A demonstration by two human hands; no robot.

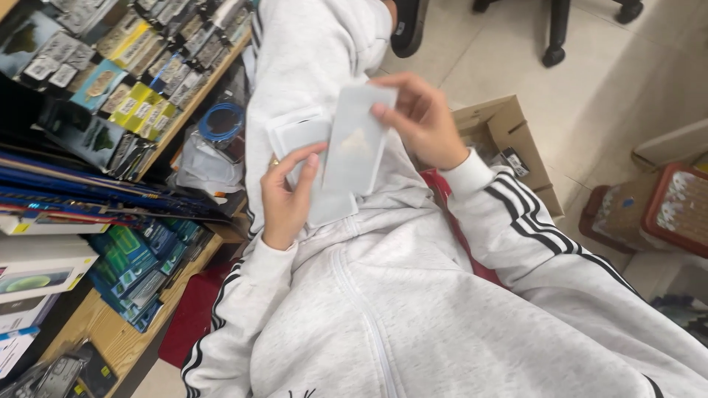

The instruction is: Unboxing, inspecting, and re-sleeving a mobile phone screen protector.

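Note:
My left hand (286,197) grips a stack of flat white rectangular packets (301,136) from below, thumb across the front. My right hand (422,118) pinches one slim white packet with a faint pale print (357,141), holding it slightly above and across the stack. Both hands are over my lap, and I wear a light grey tracksuit with black stripes on the sleeves (525,215).
Wooden shelves (110,335) at the left hold several small boxed accessories in blue, yellow and grey. A coiled blue cable (221,121) lies on a lower shelf. An open cardboard box (509,129) sits on the tiled floor at the right, beside a red-brown stool (667,210).

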